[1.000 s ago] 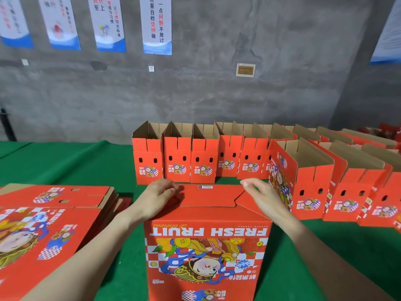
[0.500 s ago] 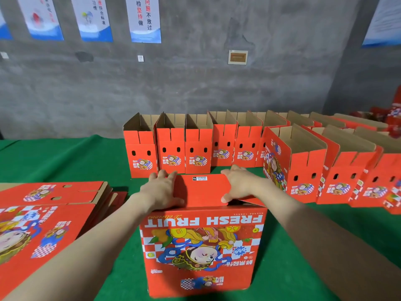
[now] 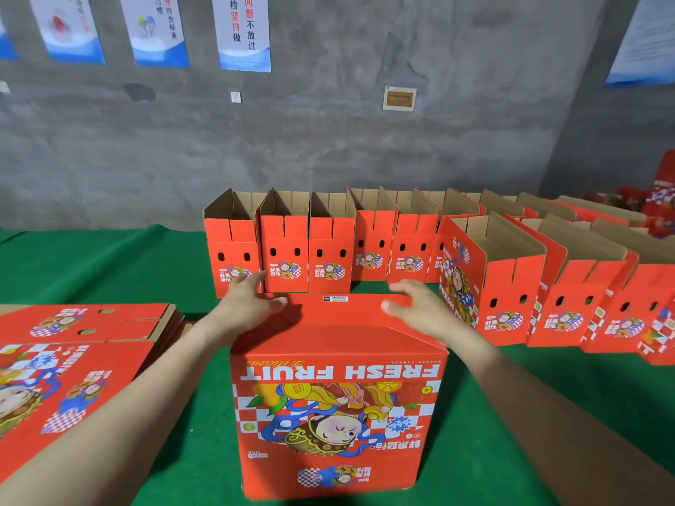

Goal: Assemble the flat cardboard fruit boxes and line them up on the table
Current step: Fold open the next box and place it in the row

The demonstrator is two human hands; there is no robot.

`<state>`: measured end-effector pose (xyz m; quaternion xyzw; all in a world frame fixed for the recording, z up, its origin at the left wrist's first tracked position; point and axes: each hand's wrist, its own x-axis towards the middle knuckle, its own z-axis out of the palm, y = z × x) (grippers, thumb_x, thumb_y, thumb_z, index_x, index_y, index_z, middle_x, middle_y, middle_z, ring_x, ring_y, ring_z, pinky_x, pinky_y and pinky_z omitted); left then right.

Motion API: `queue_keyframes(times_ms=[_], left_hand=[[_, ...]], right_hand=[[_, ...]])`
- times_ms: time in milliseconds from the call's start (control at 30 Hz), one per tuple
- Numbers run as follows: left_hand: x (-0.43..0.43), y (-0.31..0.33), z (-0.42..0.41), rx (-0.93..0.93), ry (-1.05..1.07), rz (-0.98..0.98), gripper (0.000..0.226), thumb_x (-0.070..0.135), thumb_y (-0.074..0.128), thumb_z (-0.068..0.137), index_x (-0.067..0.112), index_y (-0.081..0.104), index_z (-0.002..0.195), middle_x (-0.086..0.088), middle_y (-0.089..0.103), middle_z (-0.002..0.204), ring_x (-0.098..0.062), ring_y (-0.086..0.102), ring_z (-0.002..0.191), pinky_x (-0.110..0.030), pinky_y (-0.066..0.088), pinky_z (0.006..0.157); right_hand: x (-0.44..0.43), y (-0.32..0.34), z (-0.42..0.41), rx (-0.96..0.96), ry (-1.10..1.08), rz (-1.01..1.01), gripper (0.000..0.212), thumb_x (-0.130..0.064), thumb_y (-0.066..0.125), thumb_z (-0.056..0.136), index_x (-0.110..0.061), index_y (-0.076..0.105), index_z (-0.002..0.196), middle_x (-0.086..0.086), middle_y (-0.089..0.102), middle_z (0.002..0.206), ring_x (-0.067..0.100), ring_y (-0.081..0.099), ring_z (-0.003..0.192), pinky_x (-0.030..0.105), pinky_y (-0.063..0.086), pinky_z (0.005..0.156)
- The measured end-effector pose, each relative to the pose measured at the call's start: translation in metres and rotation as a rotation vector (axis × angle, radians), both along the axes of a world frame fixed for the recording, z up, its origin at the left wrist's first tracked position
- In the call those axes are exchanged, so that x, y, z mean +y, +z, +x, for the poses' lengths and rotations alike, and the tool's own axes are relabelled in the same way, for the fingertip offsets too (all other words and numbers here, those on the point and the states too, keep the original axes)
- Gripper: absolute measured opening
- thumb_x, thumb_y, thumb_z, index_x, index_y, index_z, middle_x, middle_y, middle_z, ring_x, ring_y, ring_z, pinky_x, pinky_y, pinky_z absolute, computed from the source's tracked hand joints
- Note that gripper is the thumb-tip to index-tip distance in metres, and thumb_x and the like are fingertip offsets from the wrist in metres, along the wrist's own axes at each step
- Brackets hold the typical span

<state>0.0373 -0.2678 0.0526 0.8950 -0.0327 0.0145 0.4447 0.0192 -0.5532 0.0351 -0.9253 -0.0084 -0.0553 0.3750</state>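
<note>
Many red open-topped cardboard boxes [image 3: 285, 257] stand assembled in rows at the back of the green tabletop [image 3: 91, 264]. The current red printed box [image 3: 339, 414] sits upside down, front centre. Left hand [image 3: 252, 304] and right hand [image 3: 420, 308] lie on its bottom flaps, fingers loose, gripping nothing. Flip and line-up pending. A stack of flat red cartons [image 3: 84, 323] on the left remains.

Left hand [image 3: 252, 304], right hand [image 3: 416, 308] outstretched, flat
</note>
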Motion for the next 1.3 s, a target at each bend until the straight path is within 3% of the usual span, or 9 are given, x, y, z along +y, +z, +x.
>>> queue_keyframes(times_ms=[133, 233, 333, 700, 833, 933, 1033, 1200, 1300], left_hand=[[0.024, -0.018, -0.006, 0.196, 0.065, -0.344, 0.054, 0.017, 0.069, 0.086, 0.009, 0.047, 0.134, -0.012, 0.067, 0.11, -0.027, 0.066, 0.091, -0.039, 0.052, 0.088], [0.042, -0.033, -0.014, 0.357, 0.07, -0.385, 0.044, 0.049, 0.059, 0.088, 0.012, 0.063, 0.11, -0.01, 0.073, 0.097, -0.029, 0.066, 0.096, -0.052, 0.048, 0.094], [0.049, -0.044, -0.021, 0.451, 0.034, -0.346, 0.053, 0.067, 0.049, 0.084, 0.021, 0.07, 0.097, -0.008, 0.075, 0.091, -0.026, 0.067, 0.095, -0.047, 0.052, 0.088], [0.062, -0.021, -0.017, 0.101, -0.312, -1.074, 0.035, 0.011, 0.042, 0.087, 0.011, 0.063, 0.114, -0.007, 0.072, 0.1, -0.019, 0.07, 0.086, -0.032, 0.058, 0.077], [0.066, -0.038, -0.012, 0.024, -0.247, -0.933, 0.03, 0.01, 0.041, 0.088, 0.018, 0.07, 0.092, 0.0, 0.05, 0.054, -0.02, 0.048, 0.041, -0.024, 0.041, 0.046], [0.067, -0.06, -0.001, -0.01, -0.092, -0.717, 0.034, -0.003, 0.042, 0.093, 0.012, 0.059, 0.118, -0.007, 0.059, 0.078, -0.022, 0.049, 0.071, -0.037, 0.038, 0.072], [0.058, -0.075, 0.007, -0.06, 0.19, -0.531, 0.03, -0.009, 0.044, 0.09, 0.005, 0.063, 0.109, -0.008, 0.052, 0.074, -0.019, 0.036, 0.071, -0.03, 0.03, 0.064], [0.044, -0.079, 0.002, 0.025, 0.296, -0.784, 0.027, 0.004, 0.035, 0.098, 0.014, 0.058, 0.087, -0.009, 0.057, 0.087, -0.018, 0.053, 0.078, -0.023, 0.046, 0.06], [0.043, -0.078, -0.001, 0.156, 0.259, -1.07, 0.041, 0.045, 0.032, 0.101, 0.012, 0.057, 0.103, -0.011, 0.059, 0.102, -0.021, 0.06, 0.09, -0.042, 0.053, 0.076]], right_hand=[[-0.014, -0.013, -0.014, 0.166, -0.289, 0.66, 0.048, -0.041, 0.041, 0.1, -0.01, 0.044, 0.137, 0.012, 0.049, 0.14, 0.028, 0.043, 0.131, 0.044, 0.029, 0.112], [-0.026, -0.044, -0.037, 0.466, -0.235, 0.49, 0.036, -0.034, 0.045, 0.1, -0.002, 0.056, 0.113, 0.015, 0.065, 0.104, 0.032, 0.062, 0.101, 0.053, 0.045, 0.099], [-0.024, -0.054, -0.055, 0.691, -0.078, 0.311, 0.043, -0.043, 0.045, 0.098, -0.007, 0.057, 0.119, 0.014, 0.065, 0.112, 0.03, 0.065, 0.095, 0.04, 0.057, 0.072], [-0.049, -0.001, -0.024, 0.364, 0.146, 0.822, 0.037, -0.03, 0.06, 0.087, -0.033, 0.052, 0.123, 0.019, 0.067, 0.114, 0.033, 0.067, 0.103, 0.046, 0.057, 0.074], [-0.056, -0.001, -0.025, 0.33, 0.276, 0.8, 0.054, -0.017, 0.075, 0.074, -0.036, 0.057, 0.122, 0.008, 0.063, 0.126, 0.027, 0.065, 0.109, 0.042, 0.058, 0.078], [-0.048, -0.003, -0.029, 0.182, 0.203, 0.785, 0.055, -0.016, 0.083, 0.06, -0.035, 0.064, 0.108, 0.003, 0.054, 0.13, 0.023, 0.064, 0.108, 0.031, 0.056, 0.072], [-0.031, -0.006, -0.031, 0.055, 0.169, 0.626, 0.058, -0.01, 0.087, 0.06, -0.029, 0.059, 0.107, 0.0, 0.046, 0.136, 0.029, 0.061, 0.11, 0.027, 0.052, 0.077], [-0.008, -0.009, -0.035, -0.076, 0.1, 0.396, 0.056, -0.017, 0.09, 0.06, -0.037, 0.056, 0.099, -0.013, 0.02, 0.136, 0.016, 0.052, 0.104, 0.025, 0.049, 0.086], [-0.006, -0.008, -0.039, -0.073, 0.098, 0.378, 0.056, -0.017, 0.09, 0.061, -0.038, 0.054, 0.1, -0.016, 0.017, 0.138, 0.018, 0.048, 0.109, 0.029, 0.046, 0.09]])
